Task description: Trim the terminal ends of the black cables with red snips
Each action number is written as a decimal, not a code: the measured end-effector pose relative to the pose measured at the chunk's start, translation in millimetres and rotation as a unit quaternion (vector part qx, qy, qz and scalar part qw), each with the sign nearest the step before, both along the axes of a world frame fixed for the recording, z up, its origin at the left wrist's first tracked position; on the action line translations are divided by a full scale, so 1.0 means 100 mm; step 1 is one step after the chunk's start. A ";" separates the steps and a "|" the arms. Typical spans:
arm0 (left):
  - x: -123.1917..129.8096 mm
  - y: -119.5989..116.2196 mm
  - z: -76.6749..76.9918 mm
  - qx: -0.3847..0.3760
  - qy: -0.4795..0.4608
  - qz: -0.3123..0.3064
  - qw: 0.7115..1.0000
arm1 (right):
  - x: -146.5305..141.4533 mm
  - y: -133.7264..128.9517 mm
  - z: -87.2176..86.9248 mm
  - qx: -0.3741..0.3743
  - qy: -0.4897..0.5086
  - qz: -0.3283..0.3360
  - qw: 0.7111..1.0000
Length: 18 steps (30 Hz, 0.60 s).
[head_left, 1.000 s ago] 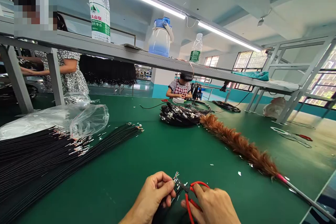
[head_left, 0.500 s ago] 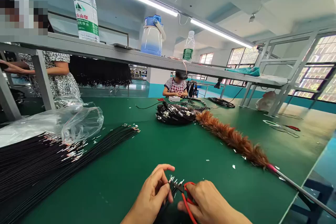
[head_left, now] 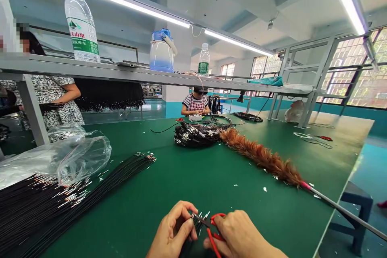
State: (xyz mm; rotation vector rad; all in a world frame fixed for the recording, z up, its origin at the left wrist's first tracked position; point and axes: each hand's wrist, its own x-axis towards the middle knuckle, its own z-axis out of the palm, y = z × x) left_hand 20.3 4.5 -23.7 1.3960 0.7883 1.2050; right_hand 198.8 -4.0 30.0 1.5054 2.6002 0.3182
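At the bottom edge, my left hand [head_left: 173, 231] pinches a small bundle of black cables [head_left: 197, 221] whose bare silver tips point up and away. My right hand [head_left: 240, 238] grips red-handled scissors [head_left: 211, 227], with the blades at the cable tips. Both hands hover just above the green table [head_left: 187, 177].
A long row of black cables [head_left: 57, 201] lies at the left under a clear plastic bag [head_left: 63, 157]. A coiled cable pile [head_left: 195, 134] and a brown feather duster [head_left: 263, 159] lie ahead. Bottles and a jug [head_left: 161, 51] stand on the overhead shelf. Two other people work beyond.
The view has swung right and tilted up slightly. My hands stay together on the cables and scissors, now lower in the picture.
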 end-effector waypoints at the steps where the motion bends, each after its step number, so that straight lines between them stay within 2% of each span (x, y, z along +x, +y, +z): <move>1: 0.00 0.00 -0.01 0.004 0.009 0.002 1.000 | 0.00 0.00 -0.01 0.006 0.001 0.000 1.000; 7: 0.00 0.02 -0.05 -0.001 -0.002 0.005 1.000 | 0.00 0.04 -0.15 0.047 0.005 -0.007 0.999; 13: 0.01 0.02 -0.06 -0.008 -0.003 0.018 1.000 | -0.02 0.05 -0.14 0.059 -0.001 0.009 0.998; 18: 0.01 0.01 -0.05 0.017 0.026 0.045 0.998 | -0.01 0.06 -0.18 0.081 -0.003 0.014 0.997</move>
